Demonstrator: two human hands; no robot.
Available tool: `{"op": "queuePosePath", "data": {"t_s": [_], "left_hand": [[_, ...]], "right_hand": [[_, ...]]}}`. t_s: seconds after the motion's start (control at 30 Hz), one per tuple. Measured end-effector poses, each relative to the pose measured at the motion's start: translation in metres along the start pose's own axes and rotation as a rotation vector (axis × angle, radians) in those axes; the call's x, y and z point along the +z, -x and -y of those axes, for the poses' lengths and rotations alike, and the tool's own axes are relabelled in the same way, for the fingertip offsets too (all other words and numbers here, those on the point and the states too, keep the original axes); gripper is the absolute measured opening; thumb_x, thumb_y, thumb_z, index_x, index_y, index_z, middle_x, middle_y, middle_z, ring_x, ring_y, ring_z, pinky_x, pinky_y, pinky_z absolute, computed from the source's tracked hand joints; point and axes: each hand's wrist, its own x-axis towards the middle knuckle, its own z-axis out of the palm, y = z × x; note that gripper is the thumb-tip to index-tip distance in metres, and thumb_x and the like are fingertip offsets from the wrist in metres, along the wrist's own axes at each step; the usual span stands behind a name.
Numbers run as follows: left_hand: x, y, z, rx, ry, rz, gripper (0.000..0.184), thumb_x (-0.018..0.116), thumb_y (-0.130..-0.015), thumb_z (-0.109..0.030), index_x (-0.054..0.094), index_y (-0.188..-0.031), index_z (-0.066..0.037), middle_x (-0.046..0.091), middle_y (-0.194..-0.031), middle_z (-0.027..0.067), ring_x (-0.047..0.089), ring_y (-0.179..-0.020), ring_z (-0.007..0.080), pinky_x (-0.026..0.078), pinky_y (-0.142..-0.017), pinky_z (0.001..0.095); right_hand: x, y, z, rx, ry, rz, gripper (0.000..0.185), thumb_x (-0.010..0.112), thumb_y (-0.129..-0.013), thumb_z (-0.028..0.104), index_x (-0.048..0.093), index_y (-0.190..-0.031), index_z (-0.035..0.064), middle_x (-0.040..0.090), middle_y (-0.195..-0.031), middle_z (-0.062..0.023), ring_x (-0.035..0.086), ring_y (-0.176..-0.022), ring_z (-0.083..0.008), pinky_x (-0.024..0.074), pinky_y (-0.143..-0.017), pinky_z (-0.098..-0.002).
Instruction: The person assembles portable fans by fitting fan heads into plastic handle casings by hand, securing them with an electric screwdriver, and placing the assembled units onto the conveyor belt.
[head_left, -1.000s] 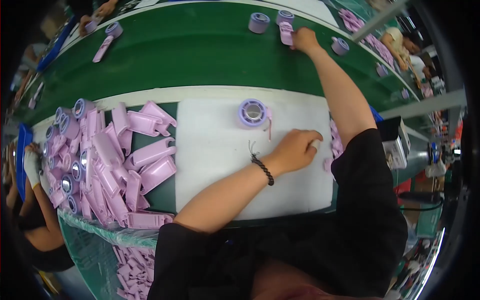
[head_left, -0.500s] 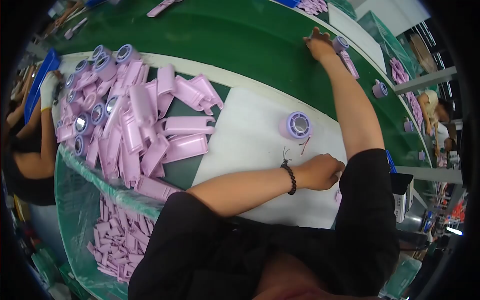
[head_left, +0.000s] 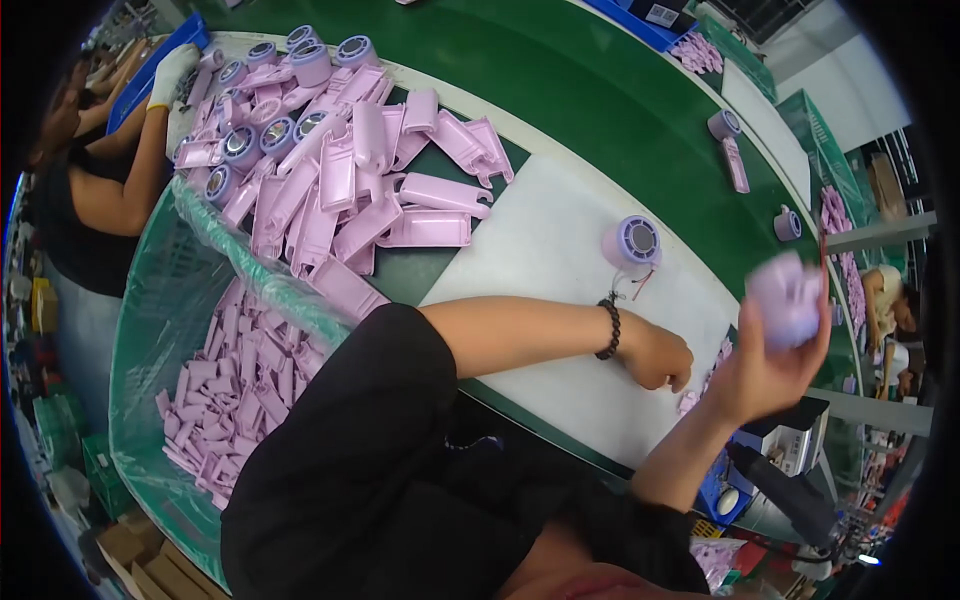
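My right hand [head_left: 765, 365] is raised at the right with its fingers wrapped round a round lilac housing [head_left: 785, 300], which is blurred. My left hand [head_left: 655, 355], a black bead bracelet at its wrist, rests over the white mat [head_left: 540, 240] with curled fingers. Whether those fingers pinch something is hidden. Small pink parts [head_left: 690, 400] lie just beyond its fingertips. Another round lilac housing [head_left: 633, 241] sits on the mat, with a dark vented disc on its face and thin red and dark wires trailing from it.
Pink handle shells [head_left: 340, 175] and round housings form a heap at the left. Below it, a green plastic-lined bin [head_left: 150, 330] holds many small pink parts. A green conveyor belt [head_left: 560, 90] curves behind the mat, carrying lilac pieces. A co-worker's gloved hand [head_left: 175, 75] is at a blue tray.
My right hand has come back from the belt towards me and now holds a round housing. My left hand stays over the mat, fingers curled downward. The camera view has shifted.
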Motion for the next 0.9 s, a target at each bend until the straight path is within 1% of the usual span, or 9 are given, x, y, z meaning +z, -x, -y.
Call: {"op": "queuePosePath", "data": {"t_s": [0.07,0.23,0.3,0.33,0.43,0.47,0.57,0.63,0.9], "left_hand": [[-0.033,0.002,-0.026,-0.144,0.001,0.186,0.027,0.052,-0.077,-0.006,0.072,-0.096,-0.006,0.072,-0.090,0.0106,0.063,-0.079,0.0310,0.052,-0.072,0.0391],[-0.117,-0.006,-0.079,-0.354,-0.177,0.636,0.026,0.052,-0.076,-0.008,0.073,-0.092,-0.006,0.072,-0.086,0.0108,0.063,-0.075,0.0283,0.051,-0.067,0.0403],[-0.165,-0.011,-0.108,-0.453,-0.382,0.654,0.024,0.054,-0.075,-0.007,0.072,-0.090,-0.006,0.072,-0.085,0.0111,0.062,-0.071,0.0286,0.051,-0.064,0.0406],[-0.179,-0.001,-0.102,-0.416,-0.408,0.439,0.019,0.052,-0.078,-0.008,0.070,-0.072,-0.004,0.067,-0.067,0.0083,0.056,-0.052,0.0231,0.047,-0.053,0.0357],[-0.223,0.039,-0.094,-0.594,-0.720,0.321,0.028,0.057,-0.073,0.008,0.070,-0.095,-0.004,0.072,-0.094,0.0131,0.065,-0.075,0.0294,0.051,-0.064,0.0364],[-0.232,0.059,-0.089,-0.828,-0.718,0.240,0.042,0.057,-0.071,0.016,0.068,-0.106,-0.004,0.071,-0.108,0.0127,0.066,-0.087,0.0317,0.054,-0.074,0.0378],[-0.260,0.141,-0.066,-0.877,-0.817,0.143,0.064,0.048,-0.068,0.019,0.061,-0.126,-0.005,0.064,-0.127,0.0128,0.062,-0.111,0.0325,0.052,-0.093,0.0396],[-0.253,0.182,-0.056,-1.000,-0.719,-0.023,0.068,0.048,-0.070,0.017,0.057,-0.133,-0.006,0.060,-0.133,0.0135,0.060,-0.114,0.0340,0.051,-0.096,0.0390],[-0.229,0.228,-0.047,-0.799,-0.967,-0.182,0.059,0.051,-0.072,0.015,0.061,-0.127,-0.005,0.061,-0.121,0.0152,0.060,-0.104,0.0341,0.050,-0.094,0.0370]], "right_hand": [[-0.036,0.037,0.001,0.003,-0.067,-0.113,0.069,0.067,-0.069,-0.015,0.046,-0.130,0.0113,0.049,-0.143,-0.0228,0.052,-0.127,-0.0359,0.0508,-0.098,-0.0442],[-0.084,0.095,-0.007,0.154,-0.002,-0.062,0.061,0.062,-0.069,-0.008,0.049,-0.126,0.0102,0.052,-0.137,-0.0198,0.049,-0.127,-0.0353,0.0419,-0.105,-0.0439],[-0.092,0.108,-0.011,0.325,0.176,0.269,0.059,0.059,-0.063,-0.007,0.055,-0.120,0.0087,0.053,-0.134,-0.0185,0.050,-0.124,-0.0327,0.0415,-0.104,-0.0422],[-0.092,0.113,-0.017,0.329,0.199,0.371,0.060,0.058,-0.062,-0.007,0.057,-0.119,0.0078,0.054,-0.134,-0.0186,0.051,-0.124,-0.0326,0.0410,-0.104,-0.0419],[-0.087,0.117,-0.020,0.313,0.264,0.576,0.065,0.056,-0.061,-0.006,0.056,-0.124,0.0055,0.054,-0.133,-0.0190,0.051,-0.123,-0.0334,0.0402,-0.105,-0.0416],[-0.087,0.116,-0.021,0.299,0.311,0.674,0.069,0.056,-0.061,-0.006,0.052,-0.130,0.0041,0.053,-0.134,-0.0192,0.051,-0.123,-0.0343,0.0401,-0.105,-0.0416],[-0.087,0.116,-0.024,0.346,0.202,0.608,0.072,0.056,-0.064,-0.005,0.047,-0.135,0.0023,0.052,-0.135,-0.0196,0.051,-0.122,-0.0352,0.0395,-0.105,-0.0412],[-0.084,0.118,-0.023,0.394,0.096,0.558,0.075,0.056,-0.066,-0.005,0.042,-0.139,0.0006,0.051,-0.135,-0.0199,0.052,-0.122,-0.0360,0.0388,-0.106,-0.0408],[-0.084,0.118,-0.016,0.510,0.247,0.601,0.070,0.065,-0.078,0.000,0.035,-0.142,0.0005,0.042,-0.143,-0.0220,0.044,-0.130,-0.0358,0.0319,-0.112,-0.0423]]}}
